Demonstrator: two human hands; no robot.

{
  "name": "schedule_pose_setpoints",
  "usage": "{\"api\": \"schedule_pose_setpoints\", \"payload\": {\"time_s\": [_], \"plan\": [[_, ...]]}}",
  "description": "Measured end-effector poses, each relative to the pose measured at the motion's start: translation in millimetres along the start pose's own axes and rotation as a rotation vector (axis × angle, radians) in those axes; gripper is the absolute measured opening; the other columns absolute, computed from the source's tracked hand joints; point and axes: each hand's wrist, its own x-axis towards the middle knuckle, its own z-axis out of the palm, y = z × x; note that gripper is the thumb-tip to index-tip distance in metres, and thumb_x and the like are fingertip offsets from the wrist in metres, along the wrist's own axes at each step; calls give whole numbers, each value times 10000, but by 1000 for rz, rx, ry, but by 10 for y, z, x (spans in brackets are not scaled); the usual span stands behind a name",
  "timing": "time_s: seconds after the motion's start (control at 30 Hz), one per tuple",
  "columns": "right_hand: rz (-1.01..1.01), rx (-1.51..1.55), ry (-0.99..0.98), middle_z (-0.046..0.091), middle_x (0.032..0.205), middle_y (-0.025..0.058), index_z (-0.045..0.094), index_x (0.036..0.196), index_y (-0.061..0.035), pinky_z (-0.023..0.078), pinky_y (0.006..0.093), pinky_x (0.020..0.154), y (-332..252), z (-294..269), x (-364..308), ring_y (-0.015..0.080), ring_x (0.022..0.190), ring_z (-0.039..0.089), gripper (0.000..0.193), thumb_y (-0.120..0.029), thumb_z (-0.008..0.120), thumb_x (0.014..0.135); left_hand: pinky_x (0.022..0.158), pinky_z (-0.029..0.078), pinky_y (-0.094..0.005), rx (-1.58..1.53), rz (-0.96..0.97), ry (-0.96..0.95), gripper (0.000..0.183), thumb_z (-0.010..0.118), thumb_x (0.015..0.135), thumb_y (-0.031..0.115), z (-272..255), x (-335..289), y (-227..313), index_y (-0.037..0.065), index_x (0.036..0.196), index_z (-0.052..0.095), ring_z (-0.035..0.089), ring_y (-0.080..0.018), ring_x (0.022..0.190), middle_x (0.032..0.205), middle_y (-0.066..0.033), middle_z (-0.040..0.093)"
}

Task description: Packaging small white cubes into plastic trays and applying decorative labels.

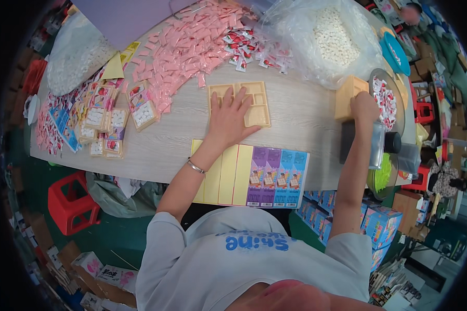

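Note:
My left hand point(229, 116) lies with fingers spread over a beige compartment tray point(260, 116) in the middle of the table. The tray's visible sections hold nothing. To the right, my right hand point(365, 106) has its fingers curled at the edge of a beige stack of trays point(347, 101); the fingertips are partly hidden. Just below the left wrist, a sheet of printed cards point(277, 179), purple and blue on one side and yellow on the other, overlaps the table's near edge.
Pink sachets point(184, 46) heap at the far side. Clear bags of white pellets stand at the far left point(78, 57) and far right point(337, 39). Filled trays point(109, 122) cluster at left. A round tray of red-white sachets point(384, 101) and bright green pieces point(382, 173) sit at right.

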Motion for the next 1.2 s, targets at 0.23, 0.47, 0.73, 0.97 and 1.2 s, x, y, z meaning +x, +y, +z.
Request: {"api": "schedule_pose_setpoints", "payload": {"time_s": [0.23, 0.47, 0.73, 0.97, 1.2], "plan": [[45, 71, 39, 767, 1029, 166, 770, 1020, -87, 587, 500, 799, 83, -45, 62, 389, 947, 740, 338, -349, 595, 898, 1205, 199, -663, 25, 119, -17, 846, 638, 864, 685, -90, -124, -271, 152, 1504, 490, 339, -342, 1487, 1620, -61, 387], [-204, 482, 423, 726, 807, 124, 731, 873, -104, 556, 483, 670, -565, -379, -846, 348, 751, 710, 225, -292, 629, 940, 1200, 215, -651, 41, 144, 18, 827, 628, 866, 690, -86, -220, -409, 154, 1486, 511, 359, -334, 1473, 1602, -63, 409], [-430, 660, -110, 731, 808, 151, 769, 895, -109, 568, 469, 675, -1720, 267, -1767, 351, 745, 722, 224, -316, 686, 902, 1215, 187, -643, 15, 176, -59, 852, 654, 861, 652, -143, -197, -438, 149, 1520, 455, 323, -353, 1489, 1635, -91, 359], [-163, 475, 562, 714, 845, 85, 721, 1151, -127, 568, 432, 693, -197, 7, -712, 273, 758, 709, 319, -373, 697, 950, 1219, 176, -651, -74, 168, 109, 862, 680, 834, 667, -236, -127, -251, 176, 1515, 481, 316, -337, 1504, 1611, -86, 398], [-81, 100, 7, 764, 969, 167, 785, 929, -94, 581, 482, 788, 137, 23, 33, 362, 895, 741, 341, -402, 654, 864, 1223, 164, -654, -41, 70, 97, 706, 603, 943, 578, 292, 131, 392, 175, 1512, 492, 359, -308, 1485, 1576, -57, 445]]}}
